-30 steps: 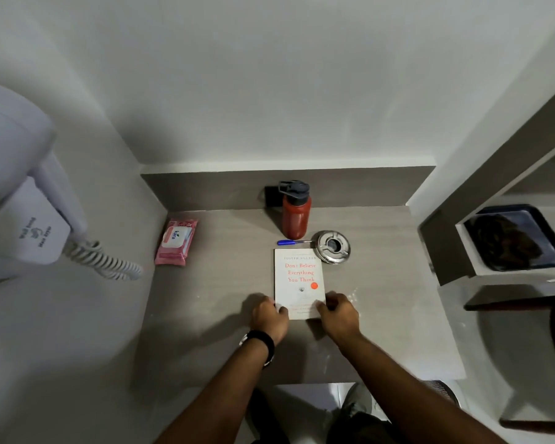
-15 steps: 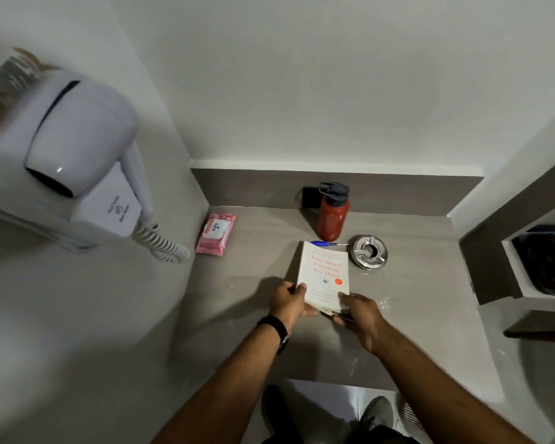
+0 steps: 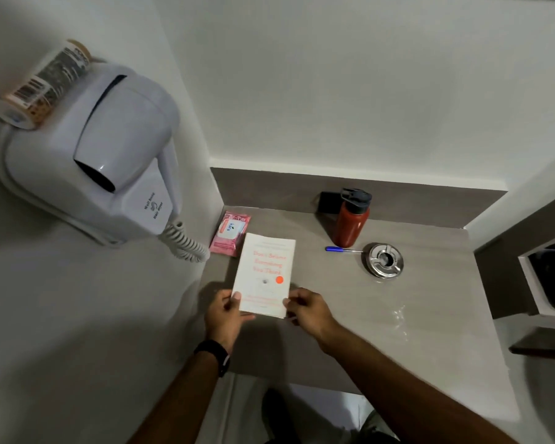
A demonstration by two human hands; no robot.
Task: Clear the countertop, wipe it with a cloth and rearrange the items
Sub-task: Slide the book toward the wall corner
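Head view: book [image 3: 265, 273] between both hands [image 3: 224, 317].

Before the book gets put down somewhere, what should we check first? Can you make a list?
1. Left hand grips the book: ok, thumb on the cover.
2. Right hand grips the book: ok, at its near right corner.
3. Book clear of the pink wipes pack: cannot tell, its far corner sits right beside the pack.
4. Book clear of the pen, the red bottle and the ashtray: ok, all off to the right.
5. Counter wiped: not ok, white smears show at the right.
6. Cloth ready: cannot tell, none in view.
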